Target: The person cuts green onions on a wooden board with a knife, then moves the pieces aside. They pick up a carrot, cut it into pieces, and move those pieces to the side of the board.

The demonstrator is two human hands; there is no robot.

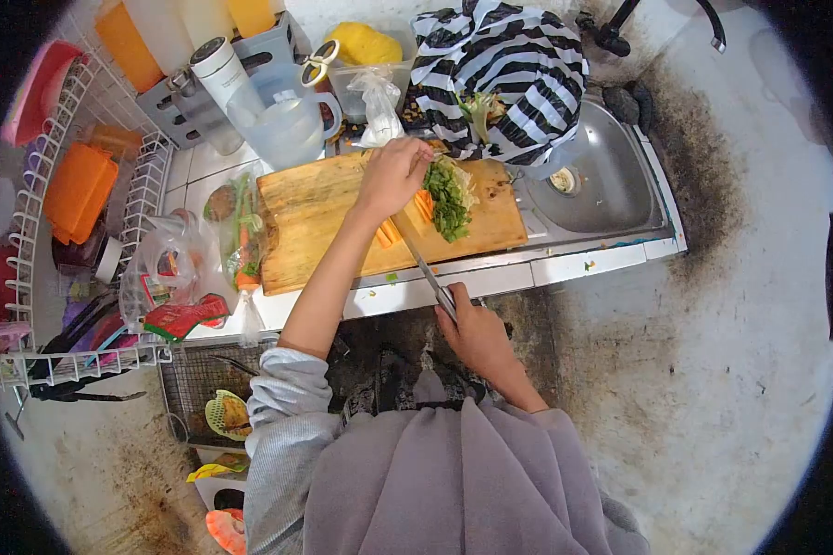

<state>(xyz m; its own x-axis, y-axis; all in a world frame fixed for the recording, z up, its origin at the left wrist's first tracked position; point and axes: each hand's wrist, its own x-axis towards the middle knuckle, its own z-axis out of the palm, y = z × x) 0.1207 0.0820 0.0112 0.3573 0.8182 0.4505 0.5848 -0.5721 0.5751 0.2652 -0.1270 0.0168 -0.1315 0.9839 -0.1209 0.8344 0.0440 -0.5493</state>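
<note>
My right hand is wrapped round the handle of a knife at the front edge of the wooden cutting board. The blade points away over the board, beside cut carrot strips. My left hand hangs over the far part of the board, its fingertips pinched together near the greens; what they hold, if anything, I cannot make out. Chopped green leaves lie in a heap right of the blade, with pale shreds along their right side.
A metal sink adjoins the board on the right. Behind it stands a zebra-striped bag with vegetable scraps. At the back left are a clear pitcher and a white bottle. Bagged vegetables and a dish rack are left.
</note>
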